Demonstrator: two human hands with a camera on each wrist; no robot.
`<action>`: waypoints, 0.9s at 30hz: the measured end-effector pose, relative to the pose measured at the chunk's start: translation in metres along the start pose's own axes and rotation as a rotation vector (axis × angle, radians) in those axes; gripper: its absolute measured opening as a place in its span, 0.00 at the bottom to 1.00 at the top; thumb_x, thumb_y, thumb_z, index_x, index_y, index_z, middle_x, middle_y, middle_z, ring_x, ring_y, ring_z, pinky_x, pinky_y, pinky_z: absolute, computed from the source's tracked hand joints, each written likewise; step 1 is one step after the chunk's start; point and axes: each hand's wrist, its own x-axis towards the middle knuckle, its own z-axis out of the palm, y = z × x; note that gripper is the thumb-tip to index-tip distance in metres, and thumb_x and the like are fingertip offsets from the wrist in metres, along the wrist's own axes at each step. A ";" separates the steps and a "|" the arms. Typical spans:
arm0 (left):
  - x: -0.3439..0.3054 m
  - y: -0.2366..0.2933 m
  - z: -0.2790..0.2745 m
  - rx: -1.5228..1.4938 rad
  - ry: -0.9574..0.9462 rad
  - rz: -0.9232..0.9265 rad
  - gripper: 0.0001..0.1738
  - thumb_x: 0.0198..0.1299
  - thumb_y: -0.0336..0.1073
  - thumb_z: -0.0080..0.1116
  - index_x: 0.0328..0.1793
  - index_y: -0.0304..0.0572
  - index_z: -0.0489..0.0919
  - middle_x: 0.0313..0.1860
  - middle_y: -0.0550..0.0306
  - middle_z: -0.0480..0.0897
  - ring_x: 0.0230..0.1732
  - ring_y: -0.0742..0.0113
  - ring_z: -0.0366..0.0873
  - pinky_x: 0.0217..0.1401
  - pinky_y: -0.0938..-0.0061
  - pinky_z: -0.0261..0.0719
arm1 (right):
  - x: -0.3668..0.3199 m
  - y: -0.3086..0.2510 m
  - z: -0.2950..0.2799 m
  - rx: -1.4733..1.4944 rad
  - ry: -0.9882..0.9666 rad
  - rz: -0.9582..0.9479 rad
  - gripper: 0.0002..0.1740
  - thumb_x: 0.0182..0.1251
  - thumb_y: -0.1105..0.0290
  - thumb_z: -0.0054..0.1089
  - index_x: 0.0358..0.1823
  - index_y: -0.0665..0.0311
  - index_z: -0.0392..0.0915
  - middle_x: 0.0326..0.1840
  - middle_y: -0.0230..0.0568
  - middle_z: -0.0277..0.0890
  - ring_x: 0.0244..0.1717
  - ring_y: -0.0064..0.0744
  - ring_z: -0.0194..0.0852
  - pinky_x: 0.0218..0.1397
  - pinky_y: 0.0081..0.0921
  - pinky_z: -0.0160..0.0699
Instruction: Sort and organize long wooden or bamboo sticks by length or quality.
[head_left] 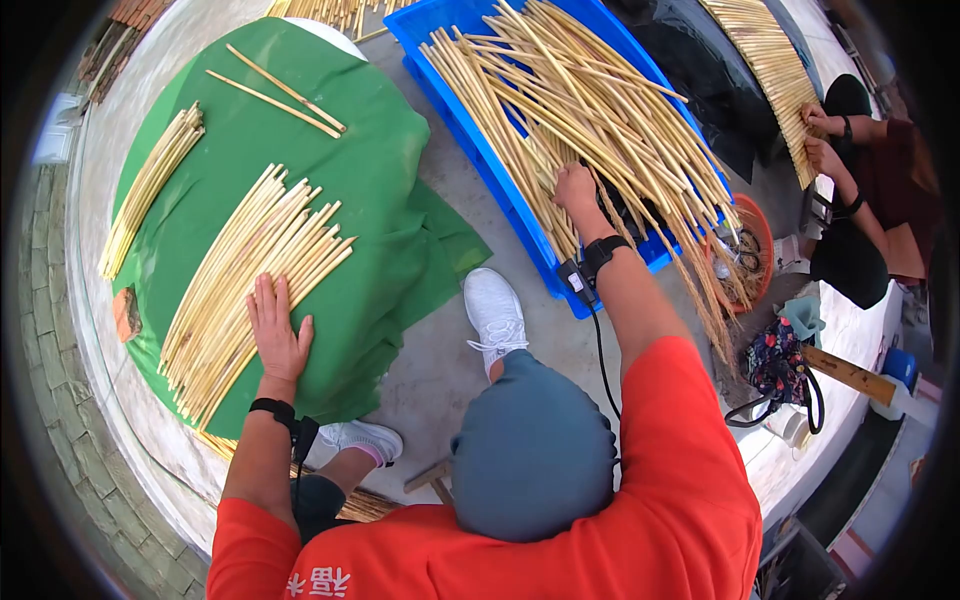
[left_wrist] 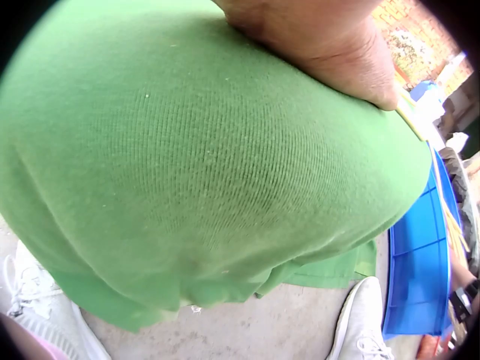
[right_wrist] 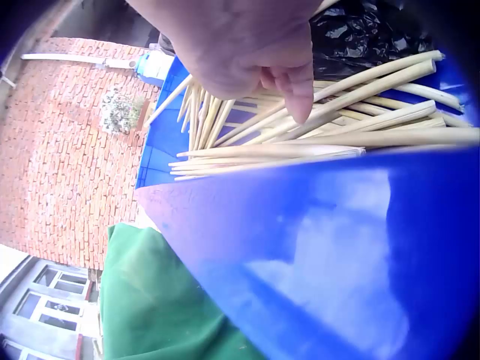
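Note:
My left hand (head_left: 277,330) lies with straight fingers on a broad row of pale reed stalks (head_left: 225,280), spread over a green cloth (head_left: 385,250). In the left wrist view only the heel of the left hand (left_wrist: 315,37) shows above the green cloth (left_wrist: 225,165); its fingers are out of sight. My right hand (head_left: 577,190) reaches into a blue bin (head_left: 540,240) heaped with stalks (head_left: 600,110). Its curled fingers grip in among stalks (right_wrist: 352,105) in the right wrist view, thumb pointing down; the hand partly hides the grip.
A smaller bundle (head_left: 155,185) and two loose stalks (head_left: 275,90) lie on the cloth. Near its left edge is a brick piece (head_left: 126,314). An orange basin (head_left: 750,250) stands right of the bin. Another person's hands (head_left: 825,140) work at a stalk mat (head_left: 765,70).

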 end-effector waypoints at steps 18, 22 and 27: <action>0.001 -0.001 0.002 0.010 0.006 0.003 0.40 0.59 0.47 0.48 0.76 0.38 0.54 0.76 0.39 0.52 0.78 0.44 0.44 0.78 0.52 0.36 | 0.007 0.030 0.033 0.290 -0.286 0.024 0.24 0.72 0.64 0.45 0.64 0.69 0.67 0.63 0.49 0.71 0.61 0.43 0.71 0.61 0.32 0.68; 0.002 0.001 -0.002 0.005 0.001 0.003 0.40 0.60 0.47 0.48 0.76 0.38 0.54 0.76 0.39 0.52 0.78 0.44 0.44 0.78 0.52 0.37 | 0.008 0.019 0.006 -0.171 -0.355 -0.117 0.20 0.65 0.73 0.48 0.59 0.68 0.73 0.59 0.54 0.73 0.57 0.50 0.74 0.58 0.35 0.72; 0.003 0.001 -0.002 0.011 -0.001 -0.002 0.39 0.60 0.47 0.48 0.76 0.38 0.55 0.76 0.40 0.52 0.78 0.45 0.44 0.78 0.53 0.37 | 0.005 0.023 -0.003 -0.243 -0.101 -0.136 0.23 0.58 0.80 0.45 0.56 0.65 0.75 0.58 0.55 0.72 0.56 0.52 0.73 0.61 0.38 0.71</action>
